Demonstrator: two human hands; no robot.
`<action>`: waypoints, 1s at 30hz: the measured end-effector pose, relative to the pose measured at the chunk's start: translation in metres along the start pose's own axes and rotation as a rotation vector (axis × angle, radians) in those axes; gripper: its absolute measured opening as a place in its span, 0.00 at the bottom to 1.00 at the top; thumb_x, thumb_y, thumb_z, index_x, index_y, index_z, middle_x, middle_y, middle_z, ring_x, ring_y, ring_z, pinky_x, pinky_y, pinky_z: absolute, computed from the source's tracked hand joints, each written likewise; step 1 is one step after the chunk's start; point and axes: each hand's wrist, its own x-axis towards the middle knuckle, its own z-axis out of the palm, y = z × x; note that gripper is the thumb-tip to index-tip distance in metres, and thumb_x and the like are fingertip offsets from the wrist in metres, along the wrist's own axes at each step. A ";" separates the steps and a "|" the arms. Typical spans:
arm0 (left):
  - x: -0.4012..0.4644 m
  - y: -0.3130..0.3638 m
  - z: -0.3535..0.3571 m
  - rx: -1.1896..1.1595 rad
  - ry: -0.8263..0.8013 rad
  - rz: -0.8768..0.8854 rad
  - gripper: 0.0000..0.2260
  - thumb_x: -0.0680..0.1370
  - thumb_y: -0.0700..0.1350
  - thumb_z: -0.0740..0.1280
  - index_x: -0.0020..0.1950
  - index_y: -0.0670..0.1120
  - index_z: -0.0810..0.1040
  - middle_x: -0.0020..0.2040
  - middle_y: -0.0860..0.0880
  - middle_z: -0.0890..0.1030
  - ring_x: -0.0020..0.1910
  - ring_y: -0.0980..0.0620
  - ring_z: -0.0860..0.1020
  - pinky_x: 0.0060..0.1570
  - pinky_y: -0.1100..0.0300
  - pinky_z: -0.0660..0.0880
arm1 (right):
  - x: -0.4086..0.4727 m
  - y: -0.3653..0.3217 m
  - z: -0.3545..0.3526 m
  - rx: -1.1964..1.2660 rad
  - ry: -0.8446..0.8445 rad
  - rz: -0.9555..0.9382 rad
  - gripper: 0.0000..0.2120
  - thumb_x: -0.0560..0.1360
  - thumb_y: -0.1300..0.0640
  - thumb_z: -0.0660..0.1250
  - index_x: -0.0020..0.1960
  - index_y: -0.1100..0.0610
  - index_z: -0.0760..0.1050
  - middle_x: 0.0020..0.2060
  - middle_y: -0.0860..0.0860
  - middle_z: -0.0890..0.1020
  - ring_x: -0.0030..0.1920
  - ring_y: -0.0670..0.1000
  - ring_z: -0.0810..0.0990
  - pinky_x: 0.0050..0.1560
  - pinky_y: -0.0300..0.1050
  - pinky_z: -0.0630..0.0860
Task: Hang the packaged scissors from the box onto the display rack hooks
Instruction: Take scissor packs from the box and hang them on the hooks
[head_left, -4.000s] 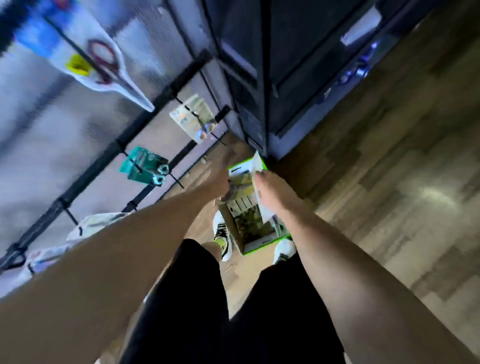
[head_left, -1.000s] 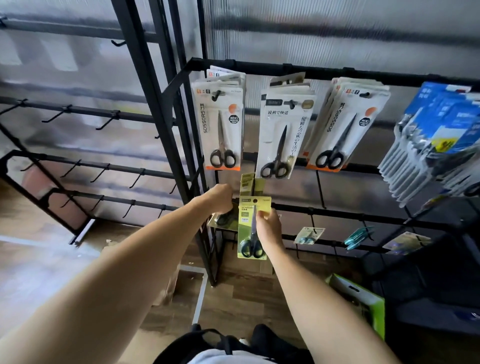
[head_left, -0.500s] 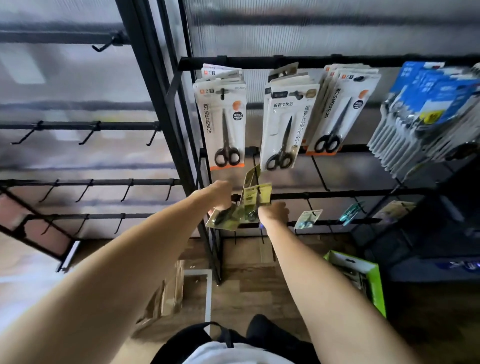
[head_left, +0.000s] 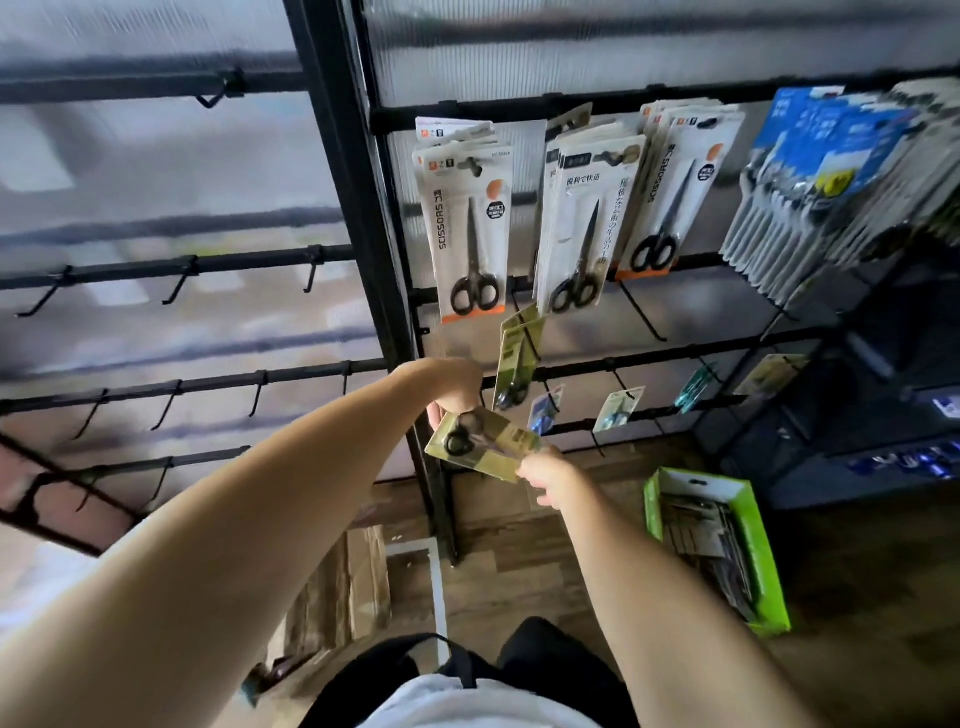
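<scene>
Both hands pinch one scissors pack (head_left: 480, 442) — left hand (head_left: 457, 391) at handle end, right hand (head_left: 543, 475) at card end. Light, stiff card — hold near hang hole.

The fingers of the left hand (head_left: 454, 387) are hidden behind the yellow-green scissors pack (head_left: 480, 441) held at the centre of the frame, and the print on that pack cannot be read. The rails and hooks at the left of the frame (head_left: 176, 270) are smeared by motion blur. The blue packs (head_left: 826, 156) at the upper right are cut off by the frame's edge. The contents of the green box (head_left: 758, 545) at the lower right are too dark and blurred to be made out.
</scene>
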 end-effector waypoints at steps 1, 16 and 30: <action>-0.002 0.000 0.000 0.000 -0.001 0.015 0.18 0.79 0.34 0.62 0.69 0.39 0.68 0.62 0.38 0.73 0.47 0.39 0.81 0.49 0.49 0.81 | 0.001 0.003 0.000 0.065 0.008 0.017 0.21 0.79 0.63 0.62 0.71 0.61 0.65 0.66 0.58 0.73 0.64 0.58 0.75 0.57 0.52 0.75; 0.024 -0.005 0.021 0.333 0.077 0.109 0.20 0.78 0.39 0.63 0.70 0.42 0.70 0.64 0.45 0.75 0.62 0.45 0.74 0.59 0.54 0.74 | -0.025 0.004 -0.055 0.309 0.257 -0.301 0.06 0.83 0.60 0.58 0.59 0.57 0.71 0.54 0.53 0.72 0.55 0.59 0.77 0.42 0.53 0.84; 0.048 0.019 -0.002 0.172 0.202 0.171 0.20 0.77 0.38 0.62 0.69 0.48 0.72 0.66 0.46 0.74 0.62 0.45 0.74 0.57 0.52 0.75 | -0.001 -0.054 -0.066 0.112 0.438 -0.595 0.05 0.76 0.61 0.68 0.44 0.52 0.77 0.42 0.53 0.83 0.44 0.59 0.83 0.47 0.61 0.80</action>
